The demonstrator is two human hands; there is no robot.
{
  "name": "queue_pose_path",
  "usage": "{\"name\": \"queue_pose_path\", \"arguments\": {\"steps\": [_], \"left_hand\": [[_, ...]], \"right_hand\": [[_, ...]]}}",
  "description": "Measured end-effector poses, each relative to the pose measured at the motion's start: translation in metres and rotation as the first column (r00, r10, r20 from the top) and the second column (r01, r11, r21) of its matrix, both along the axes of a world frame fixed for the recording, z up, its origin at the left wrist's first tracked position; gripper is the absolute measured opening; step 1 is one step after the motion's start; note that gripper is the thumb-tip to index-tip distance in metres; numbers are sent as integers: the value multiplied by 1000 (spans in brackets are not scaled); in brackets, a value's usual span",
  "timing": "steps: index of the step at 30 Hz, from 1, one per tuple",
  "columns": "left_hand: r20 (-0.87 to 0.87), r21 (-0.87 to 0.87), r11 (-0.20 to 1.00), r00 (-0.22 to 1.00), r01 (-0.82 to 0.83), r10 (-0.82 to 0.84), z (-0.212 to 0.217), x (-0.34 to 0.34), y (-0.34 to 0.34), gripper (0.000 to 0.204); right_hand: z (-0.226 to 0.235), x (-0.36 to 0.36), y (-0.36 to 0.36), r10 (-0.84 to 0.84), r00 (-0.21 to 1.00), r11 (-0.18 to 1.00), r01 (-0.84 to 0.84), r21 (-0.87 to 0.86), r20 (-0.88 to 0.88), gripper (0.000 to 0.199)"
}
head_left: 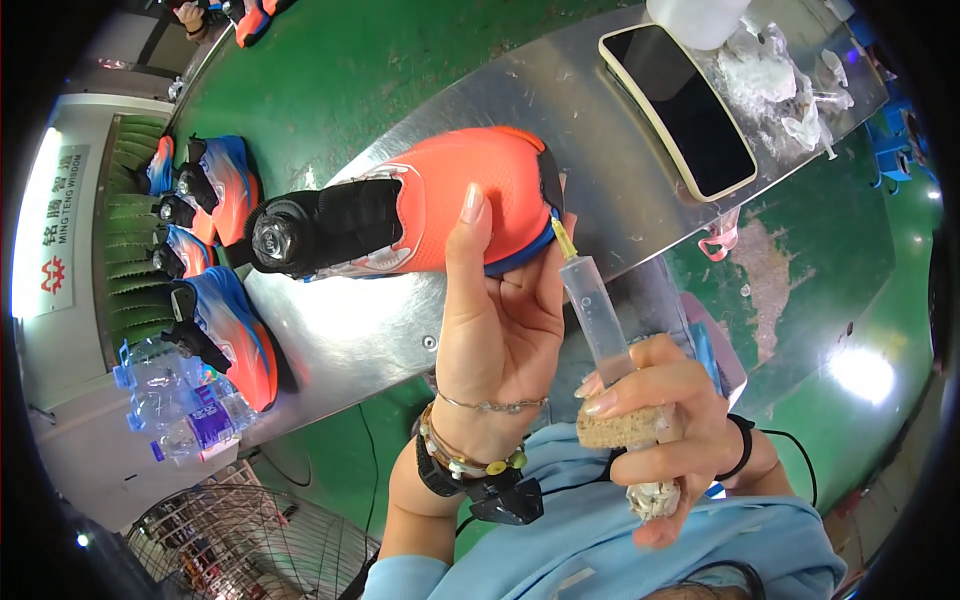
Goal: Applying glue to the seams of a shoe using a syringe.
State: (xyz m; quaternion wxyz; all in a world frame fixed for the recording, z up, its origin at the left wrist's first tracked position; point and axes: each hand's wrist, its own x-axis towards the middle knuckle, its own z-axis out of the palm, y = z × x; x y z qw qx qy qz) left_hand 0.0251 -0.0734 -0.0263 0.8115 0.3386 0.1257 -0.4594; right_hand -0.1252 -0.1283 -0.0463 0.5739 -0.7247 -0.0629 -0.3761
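Note:
An orange and blue sports shoe (455, 175) lies across the metal bench, its toe to the right and a black shoe last part (285, 235) rising from its ankle opening. My left hand (500, 330) grips the shoe's toe end, thumb on the orange upper and fingers beneath. My right hand (665, 430) is wrapped round a clear syringe (597, 315) with a yellow tip. That tip touches or nearly touches the blue sole edge at the toe. A light tan, worn piece (625, 427) also sits in my right hand, around the syringe's lower end.
On the metal bench (560, 80) lie a phone (680, 110) and crumpled clear plastic (765, 75), beside a white container (697, 18). More shoes (225, 325) stand at left on a green conveyor (135, 255). Plastic bottles (185, 395) and a wire fan guard (235, 540) are at lower left.

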Motion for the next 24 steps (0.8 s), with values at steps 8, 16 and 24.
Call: {"name": "queue_pose_path", "arguments": {"steps": [8,16,24], "left_hand": [[-1,-6,1000,1000,10,-10,1,0,0,43],[31,-1,999,998,54,-54,-1,1,-10,44],[-29,-269,849,877,455,-479,-56,188,19,61]], "right_hand": [[-7,-2,1,20,1000,999,-20,46,-8,37],[-14,-9,-5,48,997,987,-56,151,58,40],[-20,-40,-55,-310,948,950,305,73,71,43]]}}
